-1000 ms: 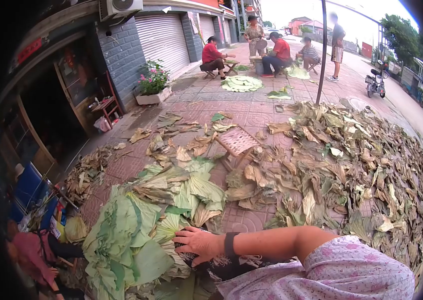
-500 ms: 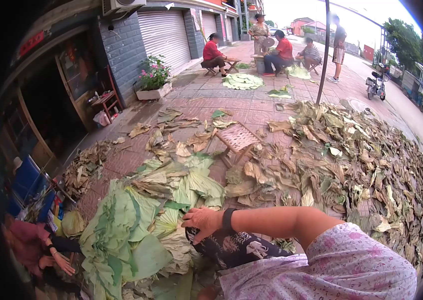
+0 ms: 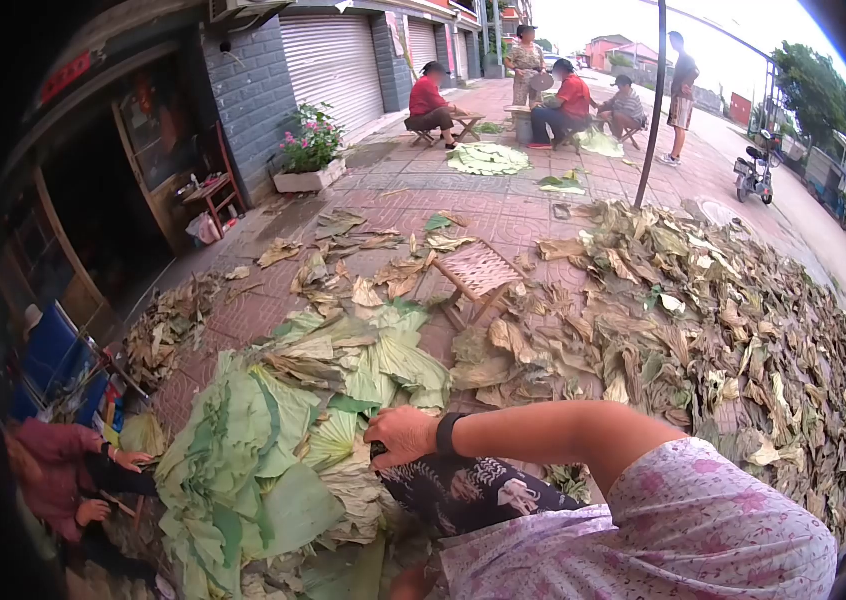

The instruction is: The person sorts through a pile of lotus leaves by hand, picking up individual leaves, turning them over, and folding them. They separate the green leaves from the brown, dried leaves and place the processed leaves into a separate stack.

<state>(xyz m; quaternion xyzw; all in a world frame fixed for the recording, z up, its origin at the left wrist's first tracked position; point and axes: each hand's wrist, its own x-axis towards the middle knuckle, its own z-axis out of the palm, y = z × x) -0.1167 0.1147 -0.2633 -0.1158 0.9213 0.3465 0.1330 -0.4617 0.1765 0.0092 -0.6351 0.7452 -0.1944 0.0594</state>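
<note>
My right hand, with a black band at the wrist, rests over the knee of my dark patterned trousers. Its fingers lie draped on the cloth and hold nothing that I can see. Only a bit of skin from my left hand shows at the bottom edge, under my body; its fingers are hidden. Beside my knee lies a large heap of big green leaves, some folded or layered. Paler, wrinkled leaves lie between the heap and my leg.
Dried brown leaves cover the paving on the right. A low woven stool stands ahead. At lower left sits a person in a dark red top, near a blue chair. Several people sit or stand farther off around leaves; a pole rises nearby.
My right hand's fingers have drawn down over the knee from a more spread pose. The person at lower left has raised their hands and drawn them nearer their body.
</note>
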